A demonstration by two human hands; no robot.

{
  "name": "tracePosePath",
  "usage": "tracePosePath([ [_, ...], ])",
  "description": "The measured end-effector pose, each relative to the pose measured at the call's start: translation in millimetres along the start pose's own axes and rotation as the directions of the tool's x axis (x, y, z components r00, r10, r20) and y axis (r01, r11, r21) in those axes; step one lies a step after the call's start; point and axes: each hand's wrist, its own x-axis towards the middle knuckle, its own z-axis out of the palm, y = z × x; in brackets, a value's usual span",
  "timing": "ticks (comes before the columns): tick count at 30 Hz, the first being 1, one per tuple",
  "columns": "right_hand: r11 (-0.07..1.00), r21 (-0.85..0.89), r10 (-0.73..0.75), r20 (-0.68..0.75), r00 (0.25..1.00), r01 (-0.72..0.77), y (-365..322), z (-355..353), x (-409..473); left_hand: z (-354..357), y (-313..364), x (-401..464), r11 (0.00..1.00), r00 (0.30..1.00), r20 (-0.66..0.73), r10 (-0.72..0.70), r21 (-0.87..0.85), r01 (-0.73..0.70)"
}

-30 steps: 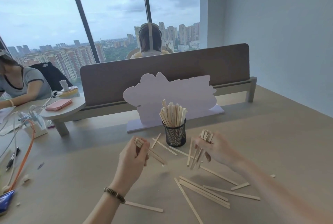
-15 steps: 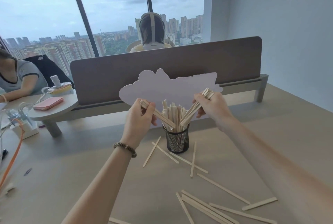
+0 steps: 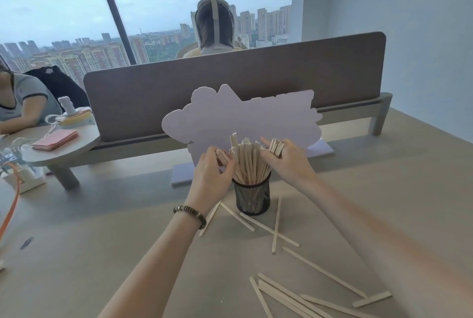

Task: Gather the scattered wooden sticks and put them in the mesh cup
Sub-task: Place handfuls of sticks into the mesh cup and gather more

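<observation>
A black mesh cup (image 3: 253,197) stands on the tan table, packed with upright wooden sticks (image 3: 249,161). My left hand (image 3: 212,176) is at the cup's left rim, gripping a small bundle of sticks (image 3: 222,156) that leans into the cup. My right hand (image 3: 286,161) is at the cup's right side, closed on another bundle whose ends (image 3: 276,145) stick up past my fingers. Loose sticks lie on the table: a few crossed just in front of the cup (image 3: 276,225) and several more in a heap near the front right (image 3: 294,294).
A pale lilac cut-out board (image 3: 243,118) stands right behind the cup, with a brown desk divider (image 3: 230,82) beyond it. At the left are a round shelf with a pink notebook (image 3: 55,139), a power strip and an orange cable (image 3: 10,212). Two people sit farther back.
Both hands rose from the table with their stick bundles, came over the cup, and have now lowered the bundles down into it. The camera tilted closer to the cup.
</observation>
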Motion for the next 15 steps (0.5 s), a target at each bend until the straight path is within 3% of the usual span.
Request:
tracePosePath([
  [4, 0.992, 0.118, 0.025, 0.089, 0.996, -0.036, 1.2, 0.0, 0.7, 3.7, -0.6, -2.4, 0.999, 1.0, 0.015, -0.009, 0.034, 0.008],
  [9, 0.976, 0.207, -0.065, 0.02, 0.998, 0.06, -4.4, -11.8, -6.3, 0.5, -0.4, -8.9, 0.993, 0.993, 0.0, 0.12, 0.022, -0.12],
  [15, 0.979, 0.046, -0.202, 0.185, 0.962, 0.196, -5.0, -9.9, -13.9, 3.8, -2.6, -14.7, 0.981, 0.979, 0.124, 0.159, 0.09, -0.171],
])
